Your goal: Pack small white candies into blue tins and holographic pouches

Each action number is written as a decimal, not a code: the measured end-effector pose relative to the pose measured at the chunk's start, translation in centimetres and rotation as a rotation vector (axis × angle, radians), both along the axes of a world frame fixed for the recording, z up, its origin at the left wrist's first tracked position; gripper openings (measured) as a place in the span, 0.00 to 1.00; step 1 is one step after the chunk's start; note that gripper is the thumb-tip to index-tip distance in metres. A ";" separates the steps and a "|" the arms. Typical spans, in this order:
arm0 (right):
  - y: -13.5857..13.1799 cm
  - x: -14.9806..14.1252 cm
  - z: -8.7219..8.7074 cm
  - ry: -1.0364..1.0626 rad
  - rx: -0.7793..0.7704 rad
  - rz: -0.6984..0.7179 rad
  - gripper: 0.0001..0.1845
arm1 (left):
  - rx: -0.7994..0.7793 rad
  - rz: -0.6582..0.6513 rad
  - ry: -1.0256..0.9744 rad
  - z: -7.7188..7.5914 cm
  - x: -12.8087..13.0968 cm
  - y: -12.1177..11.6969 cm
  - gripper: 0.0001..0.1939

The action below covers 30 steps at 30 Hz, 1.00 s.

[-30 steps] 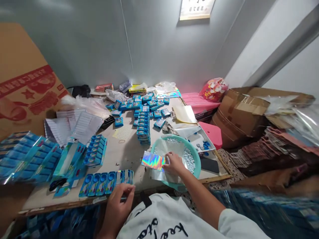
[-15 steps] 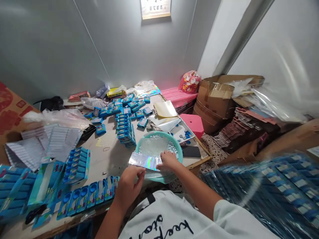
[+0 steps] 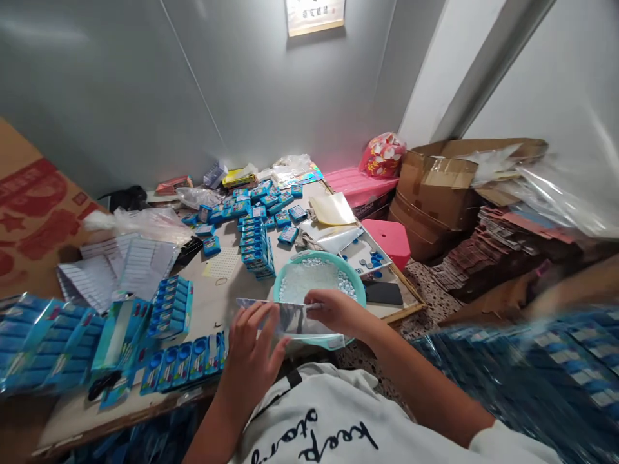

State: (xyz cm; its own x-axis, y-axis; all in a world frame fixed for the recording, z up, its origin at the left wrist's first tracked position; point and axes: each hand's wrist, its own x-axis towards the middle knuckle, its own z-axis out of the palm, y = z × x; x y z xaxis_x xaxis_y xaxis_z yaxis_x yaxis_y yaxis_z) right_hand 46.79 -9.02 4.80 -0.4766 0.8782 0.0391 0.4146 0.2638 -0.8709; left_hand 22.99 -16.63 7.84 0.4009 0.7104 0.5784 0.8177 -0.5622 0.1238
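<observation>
My right hand pinches the right part of a shiny silver sheet, tilted up over the near side of a mint-green basin. My left hand lies against the sheet's left end with fingers stretched and thumb apart. Small white beads lie in the basin, beside a paler, frosted-looking patch in the middle. To the left of my left hand, a row of blue packs with round hollows stands along the table's near edge.
A stack of blue packs stands behind the basin, with loose small blue boxes around it. A black flat object and a white tray with blue round pieces lie right. Cartons and a pink stool stand beyond.
The silver sheet has tilted from lying fairly flat to more edge-on. My left hand has opened its fingers and moved up against it. The whole view has shifted, with the scene sliding right.
</observation>
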 end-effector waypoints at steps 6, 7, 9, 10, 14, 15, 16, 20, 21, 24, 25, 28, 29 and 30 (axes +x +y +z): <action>-1.2 -2.7 5.8 0.321 -0.044 0.183 0.10 | -0.022 0.000 0.095 2.5 0.5 0.7 0.23; -1.2 -2.8 6.0 0.328 -0.045 0.200 0.11 | -0.013 0.012 0.077 2.5 0.4 0.5 0.23; -1.3 -3.0 6.2 0.350 -0.080 0.229 0.13 | 0.001 0.046 0.044 2.3 0.0 -0.1 0.23; -1.4 -3.1 6.2 0.368 -0.108 0.237 0.14 | 0.000 0.066 0.026 2.3 -0.1 -0.5 0.22; -1.6 -3.9 6.5 0.412 -0.172 0.226 0.15 | -0.068 0.136 -0.036 2.5 -0.1 -2.0 0.25; -1.7 -4.2 6.6 0.412 -0.165 0.235 0.14 | -0.077 0.142 -0.040 2.6 -0.1 -2.3 0.25; -1.8 -4.5 6.7 0.408 -0.155 0.250 0.14 | -0.072 0.146 -0.037 2.6 -0.1 -2.5 0.26; -1.8 -5.3 6.7 0.399 -0.133 0.282 0.14 | -0.011 0.146 -0.003 2.1 -0.5 -3.4 0.26; -1.8 -5.5 6.6 0.397 -0.133 0.272 0.14 | -0.008 0.147 0.002 1.9 -0.6 -3.6 0.26; -2.0 -6.0 6.4 0.394 -0.141 0.241 0.14 | 0.007 0.152 0.003 1.4 -0.8 -4.5 0.25; -2.0 -6.2 6.4 0.402 -0.146 0.232 0.14 | 0.022 0.156 -0.004 1.3 -0.8 -4.8 0.25; -1.5 -6.7 6.3 0.495 -0.190 0.160 0.15 | 0.061 0.111 -0.050 1.1 -0.5 -5.6 0.21; -1.0 -6.7 6.0 0.531 -0.210 0.109 0.16 | 0.050 0.068 -0.099 0.9 -0.4 -5.8 0.18; -0.3 -6.4 5.4 0.556 -0.225 0.048 0.17 | 0.019 0.021 -0.187 0.8 -0.3 -6.0 0.16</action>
